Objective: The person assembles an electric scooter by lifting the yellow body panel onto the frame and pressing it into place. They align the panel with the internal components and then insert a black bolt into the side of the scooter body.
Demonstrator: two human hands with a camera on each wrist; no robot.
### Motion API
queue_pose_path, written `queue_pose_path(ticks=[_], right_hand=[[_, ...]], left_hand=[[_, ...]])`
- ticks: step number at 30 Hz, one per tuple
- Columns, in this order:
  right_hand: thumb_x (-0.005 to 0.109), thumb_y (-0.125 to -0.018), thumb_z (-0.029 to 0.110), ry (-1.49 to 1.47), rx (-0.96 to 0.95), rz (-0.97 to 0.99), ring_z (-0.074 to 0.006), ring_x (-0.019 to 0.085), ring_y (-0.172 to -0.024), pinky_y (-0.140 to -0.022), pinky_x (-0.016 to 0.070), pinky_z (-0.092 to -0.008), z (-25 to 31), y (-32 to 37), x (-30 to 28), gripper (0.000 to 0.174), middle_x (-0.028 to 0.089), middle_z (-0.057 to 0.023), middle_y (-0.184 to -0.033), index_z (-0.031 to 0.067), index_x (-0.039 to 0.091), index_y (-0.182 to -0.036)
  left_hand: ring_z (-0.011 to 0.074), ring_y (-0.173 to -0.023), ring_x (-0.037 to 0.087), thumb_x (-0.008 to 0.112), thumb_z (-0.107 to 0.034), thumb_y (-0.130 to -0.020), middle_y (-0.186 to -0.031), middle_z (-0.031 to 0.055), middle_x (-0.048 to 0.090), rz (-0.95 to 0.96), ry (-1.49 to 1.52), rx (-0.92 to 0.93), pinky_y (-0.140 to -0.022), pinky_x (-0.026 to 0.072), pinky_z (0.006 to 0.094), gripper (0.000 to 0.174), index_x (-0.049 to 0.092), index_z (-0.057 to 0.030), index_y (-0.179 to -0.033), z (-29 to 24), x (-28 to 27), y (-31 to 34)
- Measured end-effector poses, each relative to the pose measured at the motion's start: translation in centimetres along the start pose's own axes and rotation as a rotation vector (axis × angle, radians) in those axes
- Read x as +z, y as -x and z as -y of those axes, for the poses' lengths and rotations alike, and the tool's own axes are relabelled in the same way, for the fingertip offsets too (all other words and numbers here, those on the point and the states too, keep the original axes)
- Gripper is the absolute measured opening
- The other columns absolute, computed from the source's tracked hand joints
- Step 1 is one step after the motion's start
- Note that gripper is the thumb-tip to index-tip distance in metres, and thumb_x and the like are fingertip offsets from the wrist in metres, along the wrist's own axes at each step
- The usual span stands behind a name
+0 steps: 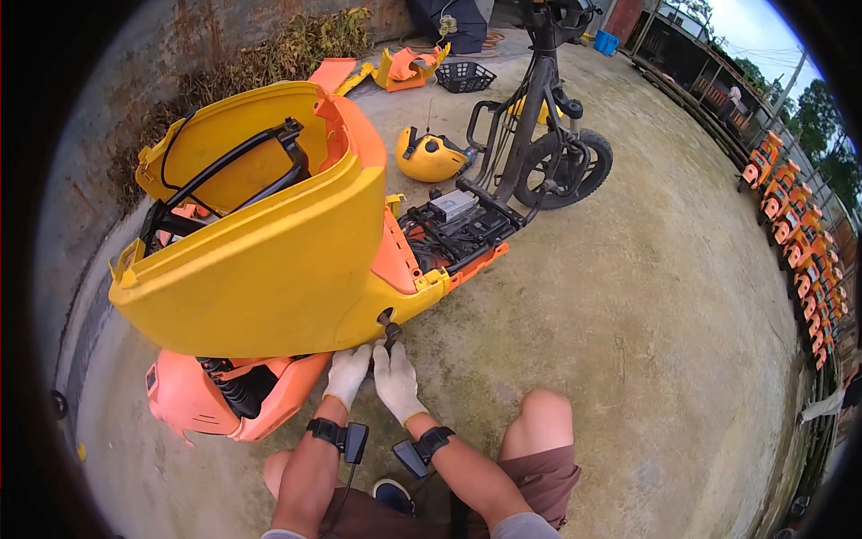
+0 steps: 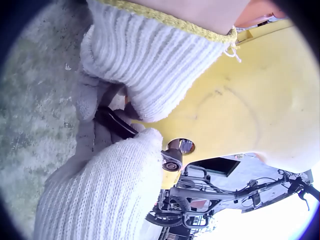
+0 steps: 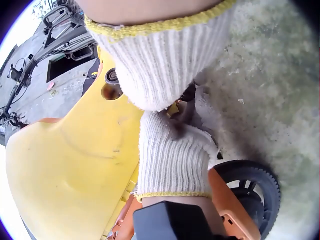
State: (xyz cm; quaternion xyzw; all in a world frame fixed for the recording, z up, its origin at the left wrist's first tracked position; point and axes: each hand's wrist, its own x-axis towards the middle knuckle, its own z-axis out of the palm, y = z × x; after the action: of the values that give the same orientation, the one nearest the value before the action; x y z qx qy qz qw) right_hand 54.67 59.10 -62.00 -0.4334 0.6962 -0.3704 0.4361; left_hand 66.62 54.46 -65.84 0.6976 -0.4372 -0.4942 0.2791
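A brown-black crank arm (image 1: 392,331) sticks out of a round hole in the yellow body panel (image 1: 269,278) of a partly dismantled electric scooter. Its bolted end (image 2: 172,162) shows beside the hole in the left wrist view. Both hands wear white knitted gloves and meet just below the crank. My left hand (image 1: 348,373) and right hand (image 1: 396,382) grip a black bar (image 2: 117,124) that runs in line with the crank arm. The right thumb lies over the bar, and the gloves hide much of it.
An orange rear cover (image 1: 193,395) sits under the yellow body, left of the hands. Beyond lie the open frame with wiring (image 1: 453,220), the front wheel (image 1: 575,171), a yellow helmet-like shell (image 1: 431,157) and a black basket (image 1: 464,77). Several orange scooters (image 1: 795,225) line the right side.
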Motion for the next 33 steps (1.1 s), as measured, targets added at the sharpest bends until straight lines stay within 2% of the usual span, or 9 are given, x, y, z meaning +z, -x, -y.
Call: queue_pose_path(ticks=[7,9,15,18,21,23,26,30,33], right_hand=[[0.046,-0.100,0.043,-0.073,-0.013,0.018,-0.0458,0.061,-0.108,-0.094,0.0466,-0.0502,0.3,0.3,-0.1,0.041,0.066,-0.0244,-0.113,0.0124,0.053,-0.127],[0.047,-0.100,0.043,-0.084,-0.040,0.022,-0.0461,0.061,-0.107,-0.094,0.0468,-0.0494,-0.1,0.0,-0.2,0.042,0.066,-0.0245,-0.113,0.0121,0.054,-0.127],[0.052,-0.100,0.026,-0.162,-0.235,0.101,-0.0261,0.068,-0.099,-0.088,0.0522,-0.0379,-4.0,-1.4,-0.2,0.034,0.069,-0.0151,-0.109,0.0052,0.056,-0.126],[0.052,-0.100,0.019,-0.590,-0.094,-0.040,-0.0209,0.066,-0.099,-0.089,0.0535,-0.0369,-6.8,-4.0,-0.3,0.035,0.066,-0.0131,-0.114,0.0022,0.053,-0.130],[0.046,-0.104,0.036,-0.999,0.242,-0.051,-0.0299,0.056,-0.123,-0.101,0.0476,-0.0458,-2.0,-5.9,-4.9,0.055,0.051,-0.0190,-0.139,0.0051,0.035,-0.148],[0.043,-0.102,0.052,-1.145,0.215,0.113,-0.0325,0.041,-0.138,-0.113,0.0349,-0.0510,-1.5,-9.3,-6.4,0.068,0.039,-0.0176,-0.150,0.0076,0.029,-0.152],[0.045,-0.096,0.064,-1.348,0.364,0.249,-0.0318,0.031,-0.143,-0.118,0.0234,-0.0547,0.1,-11.9,-8.0,0.081,0.032,-0.0150,-0.154,0.0091,0.026,-0.153],[0.049,-0.089,0.073,-1.370,0.430,0.214,-0.0306,0.033,-0.142,-0.116,0.0245,-0.0563,0.5,-12.4,-7.3,0.091,0.033,-0.0152,-0.151,0.0090,0.028,-0.151],[0.050,-0.090,0.067,-1.370,0.487,0.181,-0.0297,0.037,-0.139,-0.115,0.0280,-0.0557,0.9,-11.7,-7.6,0.085,0.037,-0.0151,-0.147,0.0075,0.033,-0.148]], left_hand=[[0.0256,-0.105,0.067,0.061,-0.030,-0.090,-0.115,0.0173,0.070,0.018,-0.024,0.100,-0.094,0.0485,0.0339,0.041,0.068,-0.0014,-0.118,-1.5,-0.5,1.1],[0.0218,-0.101,0.067,0.062,-0.026,-0.089,-0.112,0.0150,0.071,0.015,0.031,0.128,-0.090,0.0505,0.0332,0.040,0.066,0.0006,-0.119,-0.2,-0.4,-0.2],[0.0160,-0.089,0.065,0.064,-0.019,-0.090,-0.104,0.0095,0.069,0.035,0.229,0.044,-0.077,0.0519,0.0294,0.032,0.065,0.0030,-0.114,-1.7,0.0,1.2],[0.0160,-0.088,0.064,0.067,-0.014,-0.086,-0.103,0.0080,0.068,-0.049,0.431,0.017,-0.077,0.0509,0.0295,0.032,0.065,0.0024,-0.114,-0.9,1.1,1.0],[0.0175,-0.093,0.063,0.070,-0.010,-0.082,-0.109,0.0093,0.068,-0.120,0.582,0.039,-0.084,0.0488,0.0301,0.040,0.062,0.0043,-0.119,0.2,1.6,0.5],[0.0173,-0.096,0.062,0.070,-0.009,-0.081,-0.110,0.0098,0.067,-0.142,0.570,0.107,-0.087,0.0475,0.0299,0.044,0.060,0.0047,-0.121,0.6,1.8,0.4],[0.0172,-0.100,0.062,0.070,-0.010,-0.081,-0.113,0.0110,0.067,-0.150,0.294,0.107,-0.090,0.0457,0.0285,0.044,0.060,0.0051,-0.122,-0.7,0.9,1.6],[0.0170,-0.095,0.063,0.068,-0.011,-0.082,-0.110,0.0107,0.068,-0.220,0.203,0.270,-0.085,0.0481,0.0286,0.042,0.061,0.0052,-0.121,-0.8,0.9,2.8],[0.0172,-0.092,0.064,0.068,-0.011,-0.083,-0.105,0.0096,0.070,-0.171,0.251,0.182,-0.083,0.0489,0.0287,0.040,0.062,0.0060,-0.119,-1.1,0.6,3.3]])
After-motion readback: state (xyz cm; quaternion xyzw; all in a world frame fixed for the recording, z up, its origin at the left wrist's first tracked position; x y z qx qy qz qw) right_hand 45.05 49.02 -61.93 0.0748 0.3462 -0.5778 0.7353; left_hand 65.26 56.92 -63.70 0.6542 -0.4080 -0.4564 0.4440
